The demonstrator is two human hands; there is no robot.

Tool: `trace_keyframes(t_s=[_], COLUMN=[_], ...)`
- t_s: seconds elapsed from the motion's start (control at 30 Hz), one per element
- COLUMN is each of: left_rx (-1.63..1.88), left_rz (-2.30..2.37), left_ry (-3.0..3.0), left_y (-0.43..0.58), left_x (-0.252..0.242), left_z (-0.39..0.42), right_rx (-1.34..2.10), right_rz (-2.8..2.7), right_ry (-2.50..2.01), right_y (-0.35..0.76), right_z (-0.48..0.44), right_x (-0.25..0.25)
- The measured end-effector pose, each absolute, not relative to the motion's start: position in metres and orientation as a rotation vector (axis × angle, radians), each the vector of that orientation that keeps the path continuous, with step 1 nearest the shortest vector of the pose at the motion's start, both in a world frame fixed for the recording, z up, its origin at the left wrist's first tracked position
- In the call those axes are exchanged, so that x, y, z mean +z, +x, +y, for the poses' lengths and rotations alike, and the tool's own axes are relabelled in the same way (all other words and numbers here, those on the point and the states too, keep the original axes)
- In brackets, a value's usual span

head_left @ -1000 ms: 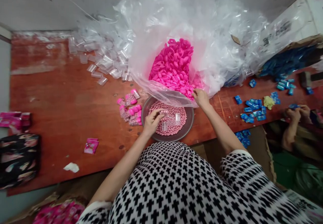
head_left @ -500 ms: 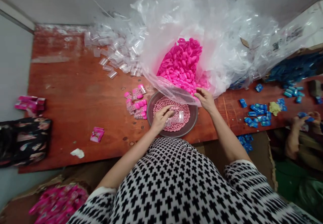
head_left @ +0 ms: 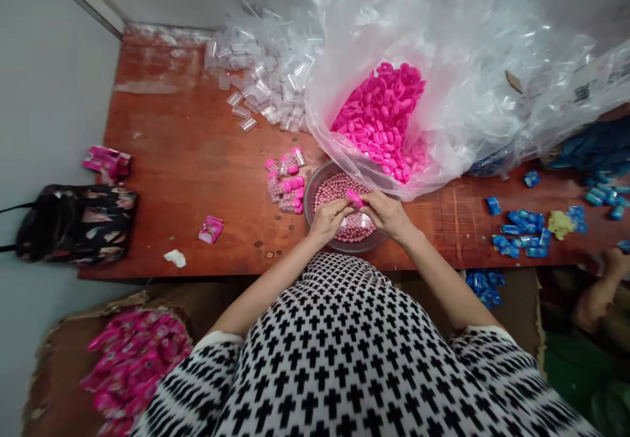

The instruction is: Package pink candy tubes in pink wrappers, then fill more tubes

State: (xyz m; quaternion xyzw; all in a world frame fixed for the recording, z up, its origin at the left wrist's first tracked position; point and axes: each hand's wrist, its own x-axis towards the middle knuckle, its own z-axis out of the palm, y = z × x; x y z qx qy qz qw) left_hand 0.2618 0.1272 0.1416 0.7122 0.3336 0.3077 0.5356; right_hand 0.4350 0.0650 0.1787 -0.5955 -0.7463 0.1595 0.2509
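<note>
A round metal bowl [head_left: 315, 191] of small pink beads sits at the near edge of the red-brown table [head_left: 187, 161]. Both hands meet over it. My left hand [head_left: 329, 219] grips a small clear tube, mostly hidden by my fingers. My right hand [head_left: 386, 212] holds a pink cap [head_left: 353, 196] against the tube's end. Just behind the bowl a big clear plastic bag [head_left: 443, 63] lies open, full of pink caps [head_left: 381, 119]. Several filled, pink-capped tubes [head_left: 286, 181] lie left of the bowl.
A heap of empty clear tubes [head_left: 260, 89] lies at the back. Pink packets [head_left: 210, 228] and a dark floral bag [head_left: 76, 222] are at the left. Blue packets [head_left: 522, 230] are scattered at the right, where another person's arm [head_left: 598, 292] reaches. A box of pink packets [head_left: 130, 358] stands on the floor.
My right hand left the bag of caps and came back over the bowl with a pink cap. My left hand lifted from the beads to meet it. The view shifted left.
</note>
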Motion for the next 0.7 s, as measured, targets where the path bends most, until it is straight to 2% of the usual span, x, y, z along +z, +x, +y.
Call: trace_keyframes(t_s=[0.17, 0.37, 0.57, 0.7], left_rx=[0.709, 0.545, 0.498, 0.632], left_rz=[0.75, 0.612, 0.684, 0.859], left_ry=[1.833, 1.893, 1.664, 1.296], left_y=[0.259, 0.255, 0.252, 0.25], left_x=[0.145, 0.149, 0.144, 0.134], left_z=[0.127, 0.141, 0.138, 0.135], right_rx=[0.413, 0.606, 0.544, 0.41], right_rz=[-2.07, -2.164, -2.566, -2.469], right_ry=[-1.68, -1.476, -1.215, -1.405], right_y=[0.429, 0.444, 0.443, 0.442], right_z=[0.06, 0.073, 0.097, 0.097], right_x=[0.177, 0.183, 0.216, 0.207])
